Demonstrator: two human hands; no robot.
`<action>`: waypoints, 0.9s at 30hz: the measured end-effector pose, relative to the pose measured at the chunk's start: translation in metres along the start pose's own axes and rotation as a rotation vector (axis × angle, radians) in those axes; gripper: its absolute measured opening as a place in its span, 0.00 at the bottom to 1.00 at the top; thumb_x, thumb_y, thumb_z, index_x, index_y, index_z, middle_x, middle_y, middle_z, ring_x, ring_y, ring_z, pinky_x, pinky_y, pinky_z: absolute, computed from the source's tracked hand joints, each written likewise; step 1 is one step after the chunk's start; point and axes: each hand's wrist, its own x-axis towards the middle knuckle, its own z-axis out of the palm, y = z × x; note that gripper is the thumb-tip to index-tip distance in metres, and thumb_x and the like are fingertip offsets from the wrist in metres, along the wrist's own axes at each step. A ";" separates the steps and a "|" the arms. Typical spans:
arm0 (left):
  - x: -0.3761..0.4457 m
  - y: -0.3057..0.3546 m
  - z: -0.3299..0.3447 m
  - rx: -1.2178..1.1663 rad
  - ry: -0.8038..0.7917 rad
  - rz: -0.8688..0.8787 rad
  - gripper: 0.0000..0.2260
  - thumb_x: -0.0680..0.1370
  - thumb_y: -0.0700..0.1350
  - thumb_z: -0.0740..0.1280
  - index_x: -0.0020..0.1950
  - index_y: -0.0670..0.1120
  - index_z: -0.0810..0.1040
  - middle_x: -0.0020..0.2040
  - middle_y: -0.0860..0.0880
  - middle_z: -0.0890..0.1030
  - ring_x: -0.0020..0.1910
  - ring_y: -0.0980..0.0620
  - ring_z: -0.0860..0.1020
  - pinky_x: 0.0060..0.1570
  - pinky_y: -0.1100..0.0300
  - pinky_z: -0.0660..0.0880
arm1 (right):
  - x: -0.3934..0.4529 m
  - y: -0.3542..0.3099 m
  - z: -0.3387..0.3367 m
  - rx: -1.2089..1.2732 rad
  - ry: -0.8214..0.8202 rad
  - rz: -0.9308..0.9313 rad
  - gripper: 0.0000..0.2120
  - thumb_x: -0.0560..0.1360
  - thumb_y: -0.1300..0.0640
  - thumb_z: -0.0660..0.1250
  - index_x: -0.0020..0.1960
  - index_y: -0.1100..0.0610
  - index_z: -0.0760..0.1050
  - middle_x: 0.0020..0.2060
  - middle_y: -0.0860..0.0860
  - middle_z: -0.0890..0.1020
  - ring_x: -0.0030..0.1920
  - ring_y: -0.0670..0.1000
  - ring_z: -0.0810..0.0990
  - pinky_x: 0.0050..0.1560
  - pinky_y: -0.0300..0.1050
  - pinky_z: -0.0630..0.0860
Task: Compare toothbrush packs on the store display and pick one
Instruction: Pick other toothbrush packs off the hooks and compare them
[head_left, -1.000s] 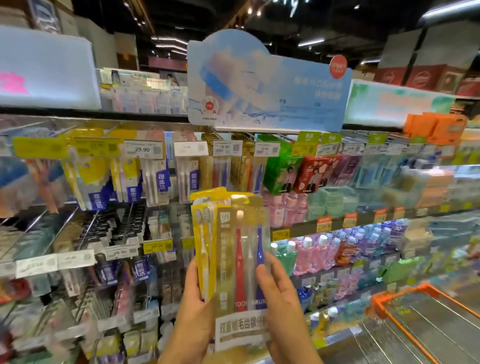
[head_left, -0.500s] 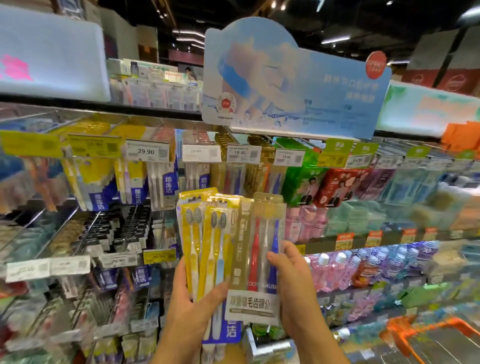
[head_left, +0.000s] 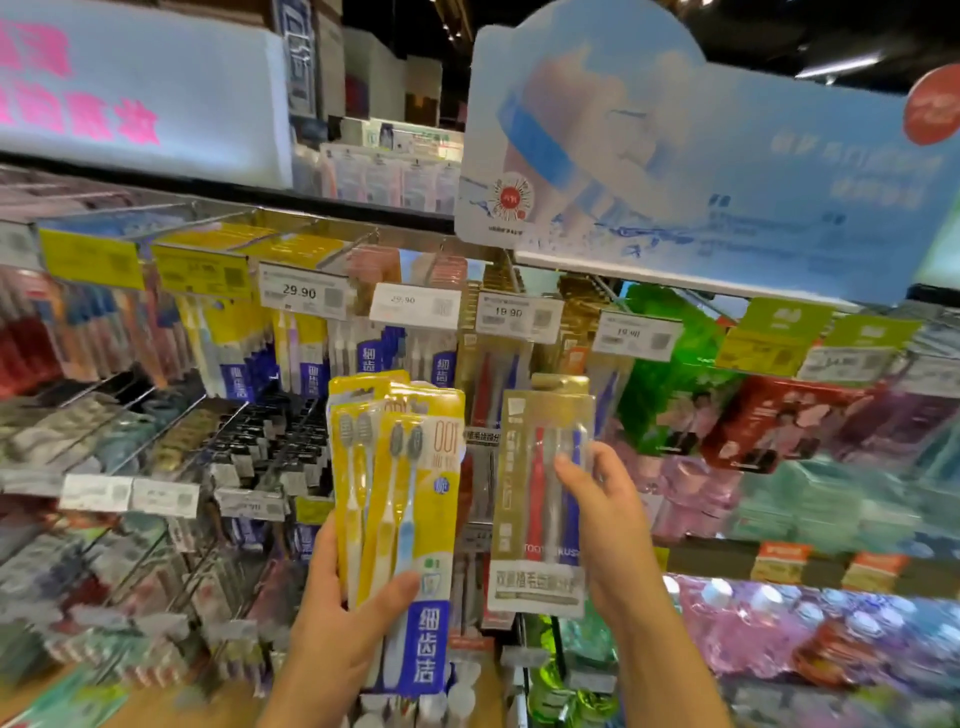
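Head view is showing two hands and three packs in them. Left hand (head_left: 332, 618) is holding two yellow toothbrush packs (head_left: 410, 499), one overlapping the other; each is showing two brushes with grey heads, so four brushes counted, and the front pack is carrying a blue label at its foot. Grip of the left hand: thumb is lying across the front of the packs low down, fingers are curling round the left edge behind them. Right hand (head_left: 608, 525) is holding one gold toothbrush pack (head_left: 540, 499), upright, just beside the yellow ones and apart from them. Three brushes are showing through its clear window: red, clear or white, and blue. Grip of the right hand: fingertips are pinching the pack's right edge around mid-height, with the palm off to the right side.

Both hands are holding the packs up in front of a store display (head_left: 363, 364) of peg hooks carrying more hanging toothbrush packs. Price tags (head_left: 304, 296) are hanging along the top row; those readable are showing 29.90, 29.90 and 19.90. A blue cloud-shaped sign (head_left: 675, 156) is standing above the display. Green and red packages (head_left: 727, 415) are hanging to the right, with pink bottles (head_left: 779, 623) on a lower shelf.
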 end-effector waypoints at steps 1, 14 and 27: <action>0.003 -0.003 0.005 0.001 0.013 0.003 0.51 0.40 0.71 0.82 0.61 0.69 0.69 0.50 0.60 0.87 0.47 0.52 0.88 0.39 0.57 0.83 | 0.008 0.001 -0.002 -0.013 -0.030 0.007 0.03 0.82 0.54 0.68 0.54 0.51 0.79 0.48 0.54 0.87 0.48 0.57 0.87 0.47 0.55 0.84; 0.017 -0.017 0.026 -0.020 0.132 0.038 0.48 0.42 0.68 0.84 0.60 0.70 0.73 0.53 0.56 0.87 0.49 0.47 0.88 0.39 0.53 0.84 | 0.057 0.008 0.009 -0.019 -0.210 -0.038 0.19 0.80 0.44 0.68 0.70 0.38 0.70 0.64 0.38 0.78 0.65 0.41 0.77 0.69 0.48 0.74; 0.041 0.003 -0.002 -0.084 0.093 0.023 0.36 0.53 0.62 0.85 0.57 0.69 0.75 0.49 0.53 0.88 0.44 0.47 0.88 0.34 0.58 0.83 | 0.070 0.004 0.053 0.005 -0.153 -0.213 0.29 0.75 0.41 0.70 0.68 0.18 0.63 0.78 0.38 0.66 0.79 0.46 0.65 0.78 0.61 0.65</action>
